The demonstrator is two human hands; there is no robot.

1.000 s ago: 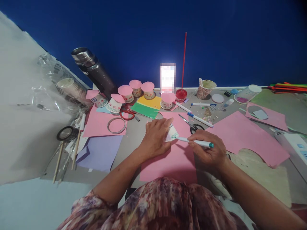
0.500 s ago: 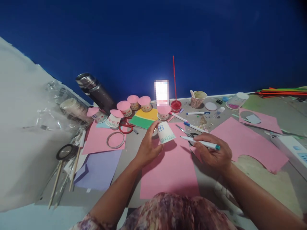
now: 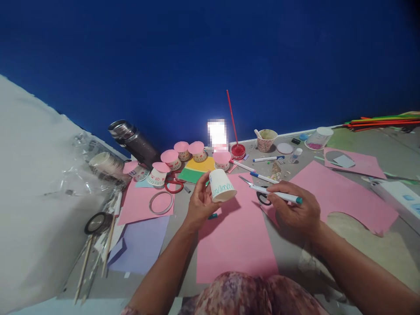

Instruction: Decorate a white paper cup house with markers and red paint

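My left hand (image 3: 201,202) grips a white paper cup (image 3: 222,184), tipped with its mouth toward the lower right. Green zigzag strokes run around the cup near its rim, and a bit of blue drawing shows at its left edge. In my right hand (image 3: 297,210) is a white marker (image 3: 278,194) with a green end, its tip pointing left toward the cup but apart from it. Below both lies a pink paper sheet (image 3: 236,249). Scissors (image 3: 262,195) with black handles rest partly behind the marker. A green marker cap (image 3: 212,216) sits beneath my left hand.
Several decorated cups with pink paper tops (image 3: 169,156) stand at the back left, near red-handled scissors (image 3: 174,186) and a dark flask (image 3: 134,142). A tape roll (image 3: 161,203) lies on pink paper. Rightward are a patterned cup (image 3: 267,141), a blue-capped marker (image 3: 264,177) and cut pink paper (image 3: 354,197).
The cup has been turned in my left hand, so the blue window drawing has swung to the left edge and more green strokes face me. The view has shifted slightly.
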